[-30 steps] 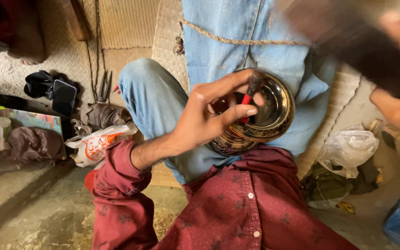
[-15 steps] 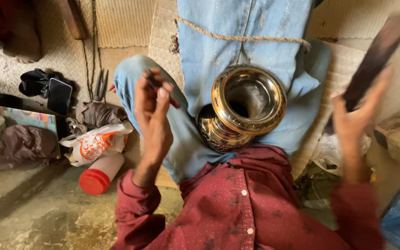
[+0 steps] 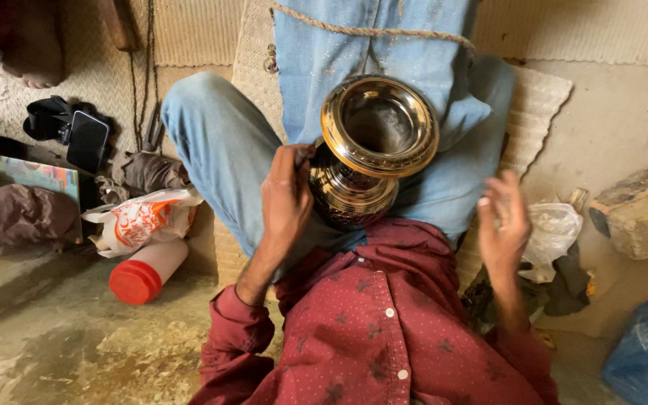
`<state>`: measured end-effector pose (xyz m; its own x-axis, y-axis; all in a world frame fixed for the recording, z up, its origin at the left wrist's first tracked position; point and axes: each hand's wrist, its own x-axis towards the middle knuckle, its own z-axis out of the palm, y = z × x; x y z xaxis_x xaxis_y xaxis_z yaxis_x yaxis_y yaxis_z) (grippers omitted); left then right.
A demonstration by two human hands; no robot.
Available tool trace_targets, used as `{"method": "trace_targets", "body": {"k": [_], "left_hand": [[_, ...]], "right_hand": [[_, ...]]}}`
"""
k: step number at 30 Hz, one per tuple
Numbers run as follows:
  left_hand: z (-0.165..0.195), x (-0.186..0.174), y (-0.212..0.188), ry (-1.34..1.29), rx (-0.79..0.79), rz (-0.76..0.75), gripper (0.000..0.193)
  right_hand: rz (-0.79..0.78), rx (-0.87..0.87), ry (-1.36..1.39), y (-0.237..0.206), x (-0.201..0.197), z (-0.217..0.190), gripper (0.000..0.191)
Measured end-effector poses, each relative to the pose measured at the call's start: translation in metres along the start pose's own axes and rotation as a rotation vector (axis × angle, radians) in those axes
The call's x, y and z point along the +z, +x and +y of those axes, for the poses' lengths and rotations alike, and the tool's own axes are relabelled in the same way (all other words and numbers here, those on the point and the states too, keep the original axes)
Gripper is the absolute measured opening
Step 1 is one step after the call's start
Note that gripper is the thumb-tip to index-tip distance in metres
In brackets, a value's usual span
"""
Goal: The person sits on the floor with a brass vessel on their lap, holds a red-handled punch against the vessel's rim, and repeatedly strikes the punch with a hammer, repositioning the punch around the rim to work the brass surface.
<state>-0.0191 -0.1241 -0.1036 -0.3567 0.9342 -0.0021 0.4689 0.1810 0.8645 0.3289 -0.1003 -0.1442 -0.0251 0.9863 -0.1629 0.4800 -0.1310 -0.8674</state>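
— Brass vase (image 3: 376, 154), centre of the head view: where is it kept?
— It is propped in the lap on blue cloth (image 3: 406, 45), mouth turned up toward the camera.
— How are the hands placed?
— The left hand (image 3: 286, 199) is curled against the vase's neck, apparently around a thin tool that is mostly hidden. The right hand (image 3: 502, 221), at centre right, is spread loose and nothing is held.
— How far along is the work judged to be?
— A polished shine is seen; what is left cannot be told.
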Motion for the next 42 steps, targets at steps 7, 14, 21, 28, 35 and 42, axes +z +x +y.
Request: {"method": "trace_targets", "body": {"k": [7, 14, 21, 28, 35, 42], "left_hand": [[-0.012, 0.011, -0.008, 0.359, -0.006, -0.063, 0.039], [-0.019, 0.019, 0.006, 0.387, -0.296, -0.236, 0.021], [0.000, 0.009, -0.010, 0.221, -0.101, -0.061, 0.027], [0.041, 0.008, -0.056, 0.244, -0.191, -0.191, 0.051], [0.052, 0.015, -0.078, 0.325, -0.019, -0.209, 0.086], [0.049, -0.005, -0.067, 0.296, -0.125, -0.342, 0.085]], "right_hand": [[-0.613, 0.352, 0.581, -0.035, 0.050, -0.040, 0.083], [-0.713, 0.405, 0.741, -0.041, 0.062, -0.049, 0.096], [-0.661, 0.307, 0.943, -0.029, 0.075, -0.039, 0.101], [-0.371, 0.693, 0.948, 0.033, 0.094, -0.036, 0.068], [-0.502, 0.499, 0.921, 0.055, 0.106, -0.068, 0.046], [-0.471, 0.456, 0.910, 0.048, 0.107, -0.060, 0.047]]}}
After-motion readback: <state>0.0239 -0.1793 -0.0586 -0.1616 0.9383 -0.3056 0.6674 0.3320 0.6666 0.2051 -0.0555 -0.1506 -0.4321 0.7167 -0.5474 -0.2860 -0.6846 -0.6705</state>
